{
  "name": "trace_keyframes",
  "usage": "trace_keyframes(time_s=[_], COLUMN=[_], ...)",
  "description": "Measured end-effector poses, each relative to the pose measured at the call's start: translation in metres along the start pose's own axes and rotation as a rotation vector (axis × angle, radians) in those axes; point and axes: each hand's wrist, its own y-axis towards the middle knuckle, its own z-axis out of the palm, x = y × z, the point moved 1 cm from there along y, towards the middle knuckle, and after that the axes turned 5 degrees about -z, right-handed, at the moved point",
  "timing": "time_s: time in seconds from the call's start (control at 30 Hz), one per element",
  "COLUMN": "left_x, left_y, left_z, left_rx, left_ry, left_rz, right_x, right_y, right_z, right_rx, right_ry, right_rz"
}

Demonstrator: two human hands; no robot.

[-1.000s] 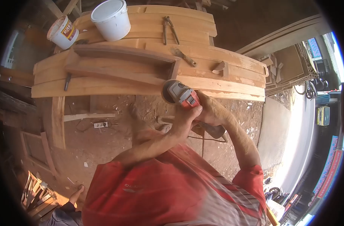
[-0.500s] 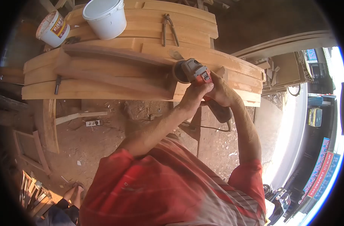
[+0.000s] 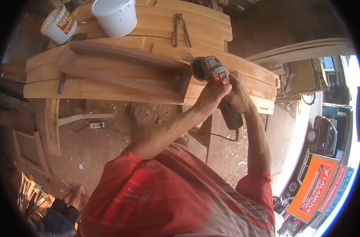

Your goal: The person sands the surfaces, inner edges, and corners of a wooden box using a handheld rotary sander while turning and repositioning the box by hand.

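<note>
Both my hands are closed around an angle grinder with a red and grey body. My left hand grips it near the head, its thumb by the red housing. Wrapped round the far side of the body is my right hand. The grinder's round disc is beside the right end of a long reddish-brown wooden frame; whether they touch I cannot tell. This frame lies on pale planks. A cord trails from the grinder's rear.
On the planks stand a white lidded bucket, an open labelled tub, pincers and a dark-handled tool. A power strip lies on the littered ground. Another person's legs show lower left. A truck is on the road.
The grinder and both hands have moved slightly right and up, away from the frame's right end. A truck with an orange sign has come into view on the road.
</note>
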Motion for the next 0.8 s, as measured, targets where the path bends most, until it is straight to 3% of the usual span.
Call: trace_keyframes(time_s=[0.1, 0.23, 0.27, 0.3, 0.4, 0.43, 0.47, 0.53, 0.63, 0.8], left_x=[0.010, 0.036, 0.051, 0.049, 0.042, 0.038, 0.028, 0.007, 0.001, -0.009], left_y=[-0.035, -0.080, -0.091, -0.097, -0.086, -0.078, -0.059, -0.027, -0.012, -0.052], left_z=[0.009, 0.009, 0.010, 0.012, 0.007, 0.003, -0.009, -0.014, -0.011, -0.008], left_rx=[-0.121, -0.117, -0.128, -0.136, -0.131, -0.142, -0.072, -0.066, -0.030, 0.072], left_ry=[-0.066, -0.135, -0.118, -0.099, -0.207, -0.231, -0.165, -0.046, 0.083, -0.035], left_rz=[0.058, 0.011, 0.085, 0.158, 0.077, 0.048, -0.010, -0.080, 0.010, 0.149], right_x=[-0.006, 0.008, 0.014, 0.020, 0.010, 0.016, 0.003, 0.026, 0.011, 0.018], right_y=[-0.019, -0.052, -0.059, -0.064, -0.050, -0.037, -0.027, -0.013, -0.007, -0.041], right_z=[0.008, 0.027, 0.027, 0.031, 0.026, 0.024, 0.022, 0.020, 0.019, 0.050], right_rx=[0.069, 0.238, 0.287, 0.279, 0.320, 0.308, 0.213, 0.083, -0.086, -0.157], right_ry=[0.006, -0.196, -0.377, -0.340, -0.436, -0.393, -0.227, 0.075, 0.042, 0.046], right_rz=[0.012, 0.052, 0.003, 0.030, -0.045, 0.032, -0.033, 0.134, -0.029, 0.000])
